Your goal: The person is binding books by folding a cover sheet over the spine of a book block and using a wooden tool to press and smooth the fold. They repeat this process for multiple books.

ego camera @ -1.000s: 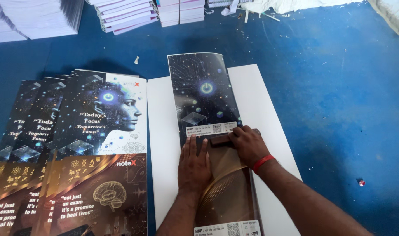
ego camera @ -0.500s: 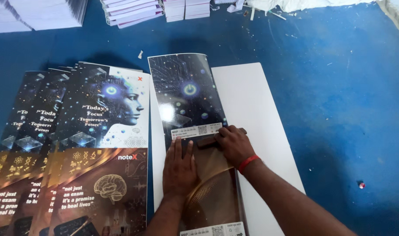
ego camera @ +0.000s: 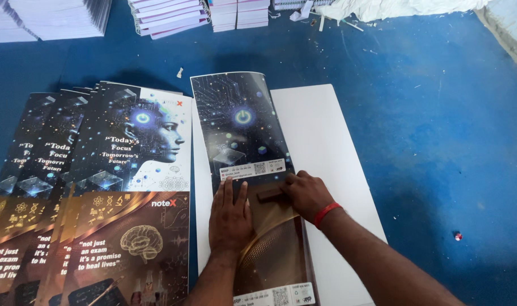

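the printed cover sheet [ego camera: 244, 153] lies lengthwise on a white board [ego camera: 326, 147], which rests on the blue table [ego camera: 439, 141]. the left hand [ego camera: 230, 218] is pressed flat on the sheet's lower, brown-and-gold half, fingers spread and extended, gripping nothing. just right of it on the same sheet, the right hand [ego camera: 308, 194], with a red wrist band [ego camera: 326, 213], bears down on a small dark block [ego camera: 271, 195] at the sheet's middle; its fingers are curled over the block's end, but how firmly they grip it is hard to tell.

judging from how things lie, the work looks to be midway: one sheet is laid on the board and is being pressed or creased across its middle, and its far end curls up a little, so it is not yet lying flat. left of the board a fanned stack of matching covers [ego camera: 94, 192] waits, apparently untouched.

beyond the sheet, at the far edge of the table, piles of bound paper blocks [ego camera: 167, 14] are cut off by the frame. the near end of the sheet and both forearms run out of view, and the block's exact shape is mostly hidden under the right hand.
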